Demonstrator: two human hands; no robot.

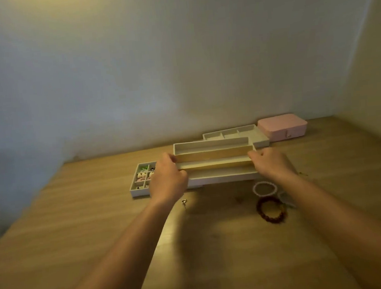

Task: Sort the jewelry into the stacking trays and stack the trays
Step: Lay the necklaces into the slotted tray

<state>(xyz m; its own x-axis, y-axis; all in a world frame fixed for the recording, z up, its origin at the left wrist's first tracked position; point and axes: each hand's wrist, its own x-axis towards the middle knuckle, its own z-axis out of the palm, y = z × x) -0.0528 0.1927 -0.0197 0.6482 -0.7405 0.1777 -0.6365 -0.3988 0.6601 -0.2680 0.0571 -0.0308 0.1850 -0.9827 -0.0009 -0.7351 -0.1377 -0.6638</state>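
Two hands hold one long tray (210,145): your left hand (167,178) grips its left end and your right hand (271,162) grips its right end. Long axis runs left to right along the wall, open side up. It sits directly over the lower tray (224,176), mid-table (99,221); contact unclear.

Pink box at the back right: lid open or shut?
Shut. The pink box has its lid seated flat on the base; no interior shows.
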